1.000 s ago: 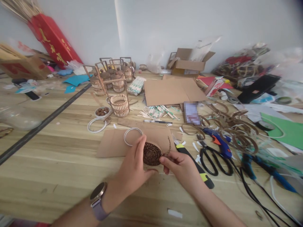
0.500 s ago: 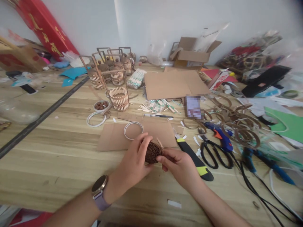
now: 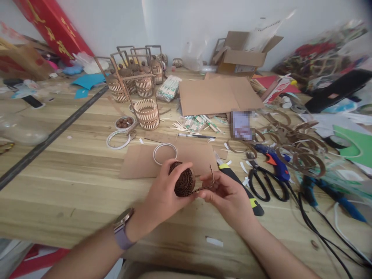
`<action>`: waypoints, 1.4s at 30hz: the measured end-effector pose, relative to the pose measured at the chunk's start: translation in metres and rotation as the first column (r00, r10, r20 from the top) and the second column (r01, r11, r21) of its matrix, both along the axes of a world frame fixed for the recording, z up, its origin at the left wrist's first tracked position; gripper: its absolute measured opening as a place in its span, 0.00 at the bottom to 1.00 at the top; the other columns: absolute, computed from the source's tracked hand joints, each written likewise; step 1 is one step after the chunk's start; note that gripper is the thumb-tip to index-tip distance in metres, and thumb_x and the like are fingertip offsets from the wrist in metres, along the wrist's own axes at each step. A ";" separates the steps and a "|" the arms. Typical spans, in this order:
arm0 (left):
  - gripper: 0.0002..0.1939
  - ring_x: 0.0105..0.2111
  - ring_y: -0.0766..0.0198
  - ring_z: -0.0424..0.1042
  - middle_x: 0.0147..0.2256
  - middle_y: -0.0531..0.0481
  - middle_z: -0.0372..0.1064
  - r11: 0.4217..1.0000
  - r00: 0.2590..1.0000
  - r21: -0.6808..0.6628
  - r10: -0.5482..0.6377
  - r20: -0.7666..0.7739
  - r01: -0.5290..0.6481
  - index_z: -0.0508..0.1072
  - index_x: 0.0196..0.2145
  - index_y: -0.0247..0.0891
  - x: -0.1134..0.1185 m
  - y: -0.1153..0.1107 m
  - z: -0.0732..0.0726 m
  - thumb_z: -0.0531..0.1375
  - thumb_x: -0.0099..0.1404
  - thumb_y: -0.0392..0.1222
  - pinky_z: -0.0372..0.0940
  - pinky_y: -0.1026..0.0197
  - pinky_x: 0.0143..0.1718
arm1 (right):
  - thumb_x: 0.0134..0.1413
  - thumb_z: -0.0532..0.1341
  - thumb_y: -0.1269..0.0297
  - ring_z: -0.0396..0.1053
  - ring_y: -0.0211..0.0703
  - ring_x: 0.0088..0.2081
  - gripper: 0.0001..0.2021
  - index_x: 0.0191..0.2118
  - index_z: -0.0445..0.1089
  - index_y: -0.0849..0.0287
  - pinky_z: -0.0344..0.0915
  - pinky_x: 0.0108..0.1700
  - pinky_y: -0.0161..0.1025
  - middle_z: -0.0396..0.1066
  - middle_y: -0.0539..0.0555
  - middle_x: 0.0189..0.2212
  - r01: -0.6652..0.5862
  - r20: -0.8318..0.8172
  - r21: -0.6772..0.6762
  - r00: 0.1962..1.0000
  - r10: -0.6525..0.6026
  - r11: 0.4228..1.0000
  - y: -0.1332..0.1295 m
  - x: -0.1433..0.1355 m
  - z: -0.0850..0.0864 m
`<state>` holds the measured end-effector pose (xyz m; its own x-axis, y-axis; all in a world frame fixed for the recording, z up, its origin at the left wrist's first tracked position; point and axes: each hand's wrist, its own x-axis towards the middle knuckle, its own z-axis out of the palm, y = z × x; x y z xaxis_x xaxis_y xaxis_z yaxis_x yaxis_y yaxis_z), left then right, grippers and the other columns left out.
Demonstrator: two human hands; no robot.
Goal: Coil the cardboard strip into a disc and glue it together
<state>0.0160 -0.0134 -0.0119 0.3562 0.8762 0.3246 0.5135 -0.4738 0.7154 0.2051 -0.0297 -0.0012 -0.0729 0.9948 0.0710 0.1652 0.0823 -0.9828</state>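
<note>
My left hand (image 3: 167, 186), with a watch on its wrist, is wrapped round a coil of brown corrugated cardboard strip (image 3: 183, 180). The coil's ridged spiral face is turned toward me. A loose end of the cardboard strip (image 3: 211, 179) runs off the coil's right side and bends upward. My right hand (image 3: 225, 193) pinches that loose end between thumb and fingers, just right of the coil. Behind my left hand, a white ring (image 3: 165, 154) lies on a flat cardboard sheet (image 3: 139, 162).
To the right lie a utility knife (image 3: 255, 205), black scissors (image 3: 261, 182), a blue glue gun (image 3: 273, 162) and curled cardboard strips (image 3: 305, 151). Small stick baskets (image 3: 146, 114) stand at the back left, near a bowl of brown balls (image 3: 124, 122). Cables (image 3: 316, 224) trail down the right side.
My right hand has moved slightly right, away from the coil, and the loose strip end now stands out between the hands. The coil has turned in my left hand.
</note>
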 end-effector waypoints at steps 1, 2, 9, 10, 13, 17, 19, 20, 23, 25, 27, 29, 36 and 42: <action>0.33 0.55 0.48 0.64 0.54 0.40 0.57 0.999 1.000 -0.033 -0.003 0.025 0.004 0.61 0.58 0.44 -0.001 0.000 0.001 0.70 0.59 0.45 0.64 0.46 0.55 | 0.45 0.72 0.49 0.69 0.38 0.23 0.17 0.35 0.76 0.57 0.67 0.27 0.35 0.71 0.49 0.22 -0.017 0.028 0.068 0.999 0.015 0.998 0.000 0.001 -0.001; 0.34 0.55 0.48 0.65 0.53 0.40 0.57 0.998 0.999 -0.063 -0.007 0.047 0.010 0.62 0.57 0.44 -0.001 0.001 0.002 0.71 0.57 0.45 0.64 0.46 0.55 | 0.47 0.72 0.50 0.70 0.39 0.25 0.16 0.35 0.76 0.56 0.68 0.28 0.35 0.73 0.50 0.24 -0.038 0.059 0.138 0.998 0.031 0.990 -0.001 0.001 -0.001; 0.36 0.51 0.52 0.66 0.50 0.44 0.61 0.986 0.991 -0.141 -0.074 0.111 0.090 0.61 0.56 0.45 -0.004 0.001 0.004 0.72 0.53 0.37 0.63 0.50 0.54 | 0.59 0.65 0.63 0.75 0.41 0.30 0.04 0.38 0.76 0.55 0.73 0.32 0.35 0.77 0.53 0.31 -0.174 0.315 0.392 0.948 0.046 0.903 0.000 0.000 0.003; 0.36 0.51 0.52 0.66 0.50 0.45 0.61 0.981 0.989 -0.156 -0.095 0.117 0.113 0.61 0.56 0.45 -0.004 0.001 0.004 0.72 0.53 0.39 0.63 0.50 0.55 | 0.59 0.65 0.63 0.76 0.41 0.31 0.04 0.38 0.76 0.54 0.73 0.32 0.35 0.78 0.53 0.31 -0.187 0.342 0.412 0.939 0.038 0.892 0.000 0.000 0.003; 0.38 0.51 0.52 0.65 0.51 0.45 0.61 0.945 0.965 -0.234 -0.191 0.178 0.230 0.60 0.57 0.45 -0.007 0.001 0.006 0.73 0.52 0.44 0.62 0.50 0.55 | 0.60 0.64 0.61 0.76 0.42 0.32 0.05 0.37 0.76 0.54 0.73 0.32 0.35 0.78 0.53 0.31 -0.211 0.383 0.454 0.923 0.024 0.866 0.000 0.002 0.005; 0.41 0.52 0.53 0.66 0.54 0.45 0.59 0.890 0.934 -0.319 -0.253 0.252 0.327 0.59 0.58 0.45 -0.011 0.002 0.011 0.72 0.51 0.37 0.62 0.51 0.56 | 0.59 0.65 0.62 0.76 0.41 0.31 0.04 0.36 0.75 0.54 0.72 0.33 0.34 0.77 0.52 0.30 -0.242 0.362 0.468 0.930 0.065 0.850 0.002 0.004 0.009; 0.38 0.52 0.53 0.66 0.53 0.46 0.60 0.889 0.936 -0.333 -0.233 0.262 0.315 0.60 0.57 0.44 -0.013 0.002 0.013 0.71 0.51 0.35 0.62 0.52 0.56 | 0.59 0.65 0.62 0.75 0.41 0.32 0.03 0.37 0.75 0.54 0.72 0.34 0.34 0.77 0.51 0.30 -0.277 0.350 0.453 0.929 0.117 0.847 0.004 0.006 0.013; 0.37 0.51 0.53 0.67 0.53 0.46 0.61 0.889 0.939 -0.344 -0.214 0.268 0.301 0.61 0.56 0.44 -0.013 0.002 0.014 0.70 0.51 0.35 0.62 0.52 0.55 | 0.59 0.66 0.62 0.75 0.41 0.32 0.03 0.37 0.75 0.54 0.72 0.34 0.34 0.77 0.52 0.31 -0.301 0.350 0.435 0.925 0.149 0.848 0.006 0.008 0.015; 0.35 0.49 0.54 0.68 0.50 0.47 0.63 0.876 0.941 -0.398 -0.154 0.303 0.271 0.62 0.55 0.44 -0.016 0.003 0.018 0.70 0.51 0.38 0.64 0.52 0.53 | 0.59 0.66 0.61 0.74 0.41 0.32 0.06 0.41 0.75 0.53 0.71 0.34 0.36 0.76 0.52 0.32 -0.345 0.330 0.371 0.917 0.225 0.862 0.018 0.017 0.018; 0.35 0.48 0.55 0.69 0.49 0.47 0.65 0.875 0.938 -0.411 -0.124 0.323 0.257 0.62 0.55 0.44 -0.017 0.004 0.021 0.70 0.52 0.40 0.65 0.54 0.51 | 0.60 0.64 0.63 0.73 0.41 0.32 0.06 0.42 0.74 0.54 0.70 0.34 0.37 0.75 0.52 0.32 -0.291 0.332 0.349 0.927 0.173 0.891 0.032 0.021 0.015; 0.34 0.46 0.56 0.69 0.48 0.47 0.66 0.886 0.935 -0.389 -0.119 0.334 0.251 0.63 0.55 0.43 -0.018 0.004 0.023 0.69 0.53 0.40 0.66 0.55 0.50 | 0.61 0.61 0.67 0.73 0.42 0.33 0.05 0.41 0.74 0.55 0.70 0.36 0.38 0.75 0.52 0.32 -0.239 0.412 0.370 0.908 0.072 0.898 0.050 0.019 0.007; 0.33 0.46 0.57 0.69 0.48 0.47 0.66 0.901 0.934 -0.352 -0.135 0.330 0.255 0.63 0.54 0.44 -0.018 0.004 0.026 0.69 0.52 0.39 0.66 0.55 0.50 | 0.62 0.58 0.71 0.73 0.45 0.37 0.08 0.42 0.74 0.57 0.70 0.40 0.41 0.75 0.55 0.35 -0.310 0.539 0.415 0.841 0.043 0.856 0.069 0.009 -0.002; 0.35 0.54 0.50 0.66 0.53 0.44 0.65 0.922 0.929 -0.200 -0.282 0.239 0.331 0.63 0.54 0.44 -0.017 0.004 0.024 0.69 0.50 0.38 0.63 0.50 0.57 | 0.60 0.62 0.69 0.64 0.52 0.51 0.07 0.42 0.76 0.54 0.64 0.51 0.48 0.69 0.58 0.50 -0.609 0.892 0.221 0.442 0.094 0.762 0.100 -0.042 -0.007; 0.34 0.64 0.40 0.55 0.63 0.35 0.50 0.976 0.983 -0.117 -0.185 0.002 0.184 0.64 0.53 0.41 -0.018 0.005 0.023 0.70 0.50 0.39 0.57 0.40 0.62 | 0.60 0.63 0.68 0.63 0.53 0.48 0.04 0.39 0.75 0.56 0.62 0.49 0.49 0.71 0.59 0.48 -0.559 0.881 0.367 0.466 -0.084 0.744 0.085 -0.015 0.000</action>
<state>-0.0023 -0.0080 0.0116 0.5173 0.8268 0.2208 0.4317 -0.4749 0.7669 0.1896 0.0553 -0.0010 -0.6388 0.6987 0.3222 0.7050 0.6992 -0.1186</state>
